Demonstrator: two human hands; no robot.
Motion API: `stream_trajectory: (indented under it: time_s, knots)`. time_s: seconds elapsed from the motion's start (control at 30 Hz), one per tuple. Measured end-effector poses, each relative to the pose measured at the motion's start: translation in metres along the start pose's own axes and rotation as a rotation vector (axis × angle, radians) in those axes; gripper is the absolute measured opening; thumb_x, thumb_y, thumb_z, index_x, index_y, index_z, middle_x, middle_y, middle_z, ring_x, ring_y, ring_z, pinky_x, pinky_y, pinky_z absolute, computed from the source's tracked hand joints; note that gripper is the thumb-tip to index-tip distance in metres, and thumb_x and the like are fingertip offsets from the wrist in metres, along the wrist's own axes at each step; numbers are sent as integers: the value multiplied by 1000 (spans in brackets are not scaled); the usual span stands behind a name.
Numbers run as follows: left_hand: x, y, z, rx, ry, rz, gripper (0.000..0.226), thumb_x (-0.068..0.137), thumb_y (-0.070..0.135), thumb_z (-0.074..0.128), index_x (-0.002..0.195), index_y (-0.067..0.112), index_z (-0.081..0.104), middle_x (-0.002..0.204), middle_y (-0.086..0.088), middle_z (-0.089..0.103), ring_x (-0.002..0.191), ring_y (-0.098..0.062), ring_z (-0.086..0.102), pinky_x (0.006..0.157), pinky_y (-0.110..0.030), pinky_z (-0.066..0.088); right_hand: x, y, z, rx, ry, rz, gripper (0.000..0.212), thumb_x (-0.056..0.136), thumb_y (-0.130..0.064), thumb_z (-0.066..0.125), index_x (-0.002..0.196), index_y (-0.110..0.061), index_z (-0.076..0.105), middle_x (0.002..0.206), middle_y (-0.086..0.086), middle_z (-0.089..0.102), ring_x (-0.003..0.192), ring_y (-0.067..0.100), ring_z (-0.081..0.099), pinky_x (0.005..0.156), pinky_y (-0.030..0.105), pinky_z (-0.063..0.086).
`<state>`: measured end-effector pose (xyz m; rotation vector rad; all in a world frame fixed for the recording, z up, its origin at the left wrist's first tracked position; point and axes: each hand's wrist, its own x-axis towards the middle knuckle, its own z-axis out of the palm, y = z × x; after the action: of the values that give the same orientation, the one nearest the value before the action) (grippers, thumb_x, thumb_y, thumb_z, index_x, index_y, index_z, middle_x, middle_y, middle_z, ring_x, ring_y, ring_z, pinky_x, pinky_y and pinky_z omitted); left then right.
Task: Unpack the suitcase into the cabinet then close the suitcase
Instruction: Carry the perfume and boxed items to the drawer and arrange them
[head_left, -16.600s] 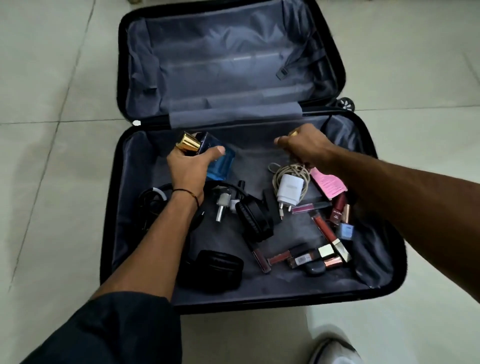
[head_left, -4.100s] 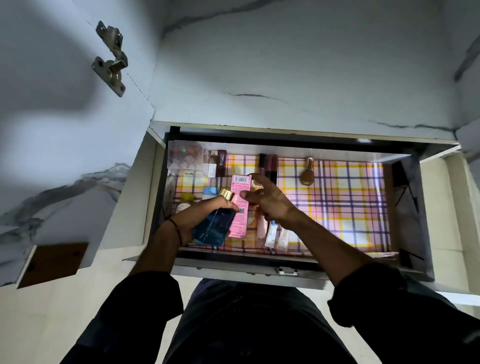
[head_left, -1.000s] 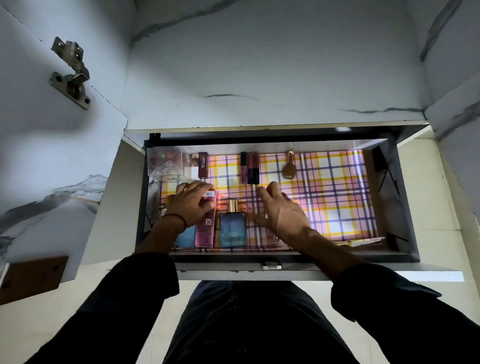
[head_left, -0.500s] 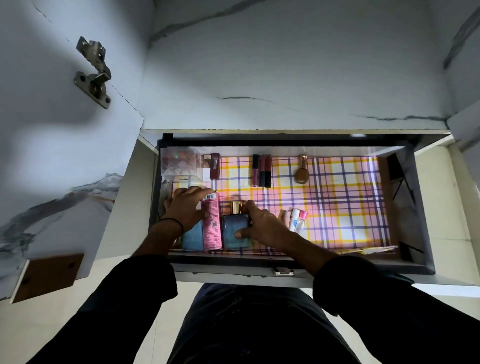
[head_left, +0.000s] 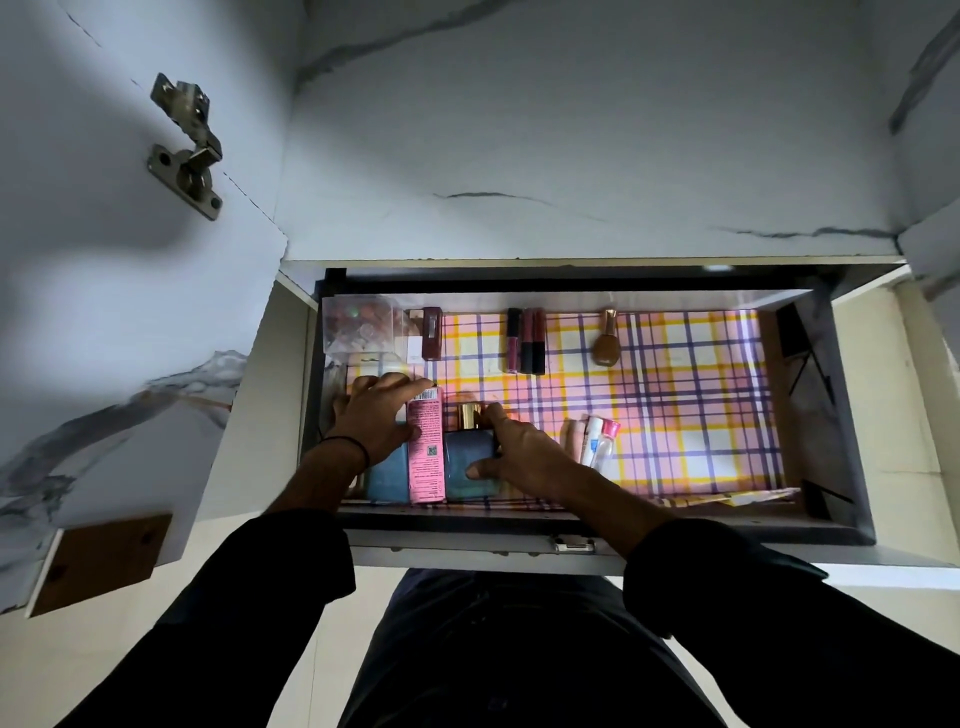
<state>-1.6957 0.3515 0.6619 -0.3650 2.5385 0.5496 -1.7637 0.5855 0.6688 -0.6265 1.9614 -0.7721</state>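
While drawer (head_left: 810, 415) stands pulled out: both hands inside, front-left corner.
L hand (head_left: 376, 421): fingers spread; index over top end of pink box (head_left: 427, 452), thumb on its left side.
R hand (head_left: 519, 457): fingers curl round blue perfume bottle (head_left: 470, 467), index by gold cap (head_left: 469, 415), thumb on front.
Plaid liner (head_left: 675, 405): blue perfume bottle lies flat on it, touching pink box's right side.
Back row: clear box (head_left: 358, 325), lip glosses (head_left: 525, 340), brown bottle (head_left: 607, 345).
Beside R hand: small tubes (head_left: 597, 441).

In the drawer (head_left: 727, 527), a carton (head_left: 426, 447) stands front left, a perfume bottle (head_left: 462, 457) touching its right side, small tubes (head_left: 597, 441) farther right, lip glosses (head_left: 525, 340) behind.
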Motion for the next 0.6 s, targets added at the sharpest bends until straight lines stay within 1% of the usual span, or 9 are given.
stream_trajectory:
  time_s: [0.1,0.2,0.23,0.3,0.37,0.43,0.47,0.53,0.6]
  knots:
    - [1,2,-4,44,-39,-13,76,81,38,68,149,34,35,154,-3,38,138,-33,32,110,-51,28,-7,1,-10,97,1,-27,58,90,-33,72,136,-19,40,130,2,61,109,22,63,79,28,49]
    - [-5,29,-11,43,71,-92,73,84,41,61,151,36,30,157,1,30,143,-34,19,113,-53,24,-18,12,-33,281,223,-13,22,96,-30,63,110,-20,50,101,-1,66,87,16,66,65,19,49]
    - [-10,45,-13,15,147,-105,67,88,35,59,150,34,33,154,0,35,141,-34,22,112,-52,26,-23,19,-43,383,310,10,14,98,-24,61,104,-18,51,94,0,65,82,16,65,61,16,48]
    - [-14,79,-13,-37,244,-28,52,92,26,57,143,25,45,140,-6,49,129,-34,39,104,-49,37,-39,35,-62,463,448,81,5,100,-15,57,99,-14,52,86,1,60,71,12,60,54,15,46]
    - [-13,114,-7,-174,175,89,44,94,20,58,137,20,51,125,-8,58,116,-30,50,97,-44,44,-55,50,-77,427,517,160,10,102,-13,53,92,-13,56,79,3,60,62,11,58,52,26,48]
    - [-10,146,1,-242,13,167,43,95,19,58,138,21,50,120,-6,60,110,-25,56,95,-38,48,-67,63,-86,427,517,272,17,100,-8,52,85,-13,59,76,9,65,63,22,63,58,40,54]
    - [-7,161,7,-239,-44,191,46,95,19,59,140,21,48,121,-5,60,110,-24,58,93,-34,48,-71,70,-87,437,517,327,19,97,-4,52,83,-13,60,74,11,66,62,26,64,59,42,55]
    - [1,182,20,-222,-126,200,57,94,17,62,146,21,40,132,-6,56,119,-24,56,95,-28,45,-77,78,-86,442,531,399,13,93,-6,60,85,-16,59,79,10,68,68,26,67,64,41,58]
    - [8,195,32,-199,-188,187,73,90,14,67,152,24,29,146,-6,46,130,-26,49,104,-32,43,-80,88,-84,377,564,424,14,87,-13,71,94,-16,59,92,9,71,82,25,69,75,42,59]
